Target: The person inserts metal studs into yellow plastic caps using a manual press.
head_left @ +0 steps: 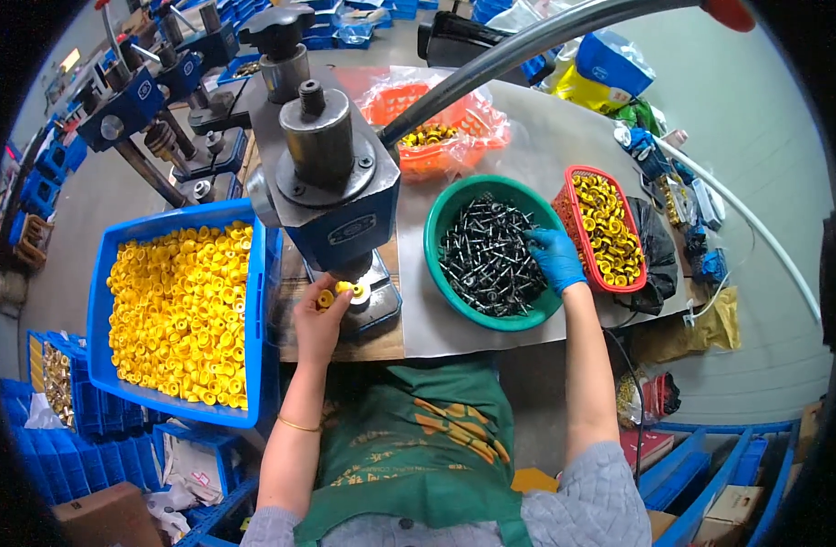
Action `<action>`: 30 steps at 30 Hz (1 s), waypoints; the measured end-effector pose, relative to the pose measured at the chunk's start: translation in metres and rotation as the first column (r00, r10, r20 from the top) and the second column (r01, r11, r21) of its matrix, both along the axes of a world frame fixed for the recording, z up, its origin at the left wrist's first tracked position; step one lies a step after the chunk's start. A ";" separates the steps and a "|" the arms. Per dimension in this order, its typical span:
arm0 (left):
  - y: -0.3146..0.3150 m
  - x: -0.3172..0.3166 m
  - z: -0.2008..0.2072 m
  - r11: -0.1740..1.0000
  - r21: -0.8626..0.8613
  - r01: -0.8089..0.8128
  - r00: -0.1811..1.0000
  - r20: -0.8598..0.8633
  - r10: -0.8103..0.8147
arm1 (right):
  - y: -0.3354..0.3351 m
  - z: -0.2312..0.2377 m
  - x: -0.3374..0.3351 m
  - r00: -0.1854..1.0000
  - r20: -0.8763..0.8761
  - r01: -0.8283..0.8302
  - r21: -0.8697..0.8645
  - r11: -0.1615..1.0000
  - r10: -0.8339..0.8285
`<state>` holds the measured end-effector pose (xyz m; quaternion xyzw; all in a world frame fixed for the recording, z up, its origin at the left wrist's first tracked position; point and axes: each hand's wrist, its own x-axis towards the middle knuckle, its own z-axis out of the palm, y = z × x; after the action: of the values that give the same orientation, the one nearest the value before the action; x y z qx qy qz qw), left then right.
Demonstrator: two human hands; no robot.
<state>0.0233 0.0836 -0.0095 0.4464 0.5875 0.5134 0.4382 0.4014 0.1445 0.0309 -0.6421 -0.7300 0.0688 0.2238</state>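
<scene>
My bare left hand is at the base of a blue bench press, under its ram. Its fingers are closed on a yellow plastic cap. Another yellow piece lies at the fingertips, beside a pale round seat on the press base. In a blue glove, my right hand reaches over the right side of a green basin. Black stem-like parts with round heads fill this basin. The gloved fingertips are bent together at the pile; what they pinch, if anything, is too small to make out.
A blue crate full of yellow caps stands left of the press. Right of the basin is a red basket of yellow pieces; an orange basket with plastic lining stands behind. The long press lever slants overhead. More presses stand far left.
</scene>
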 end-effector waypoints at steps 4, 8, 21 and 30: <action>-0.010 -0.001 0.015 1.000 0.005 0.001 1.000 0.010 -0.001 | -0.001 0.000 -0.002 0.975 0.223 0.018 0.043 0.999 -0.027; -0.022 -0.017 0.015 0.995 -0.077 -0.067 0.982 0.171 0.079 | -0.015 0.039 -0.080 0.913 -0.408 0.057 0.095 0.994 -0.013; -0.041 -0.027 0.011 0.989 -0.086 -0.122 0.958 0.252 0.141 | -0.022 -0.034 -0.230 0.626 -0.777 -0.313 -0.174 0.934 0.065; -0.043 -0.021 0.011 0.994 -0.073 -0.076 0.960 0.265 0.093 | -0.023 -0.008 -0.230 0.828 -0.150 -0.530 0.105 0.841 0.541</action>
<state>0.0020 0.0409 0.0018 0.3334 0.5571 0.5687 0.5050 0.1711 0.1210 0.0234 -0.3963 -0.8600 0.1629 0.2773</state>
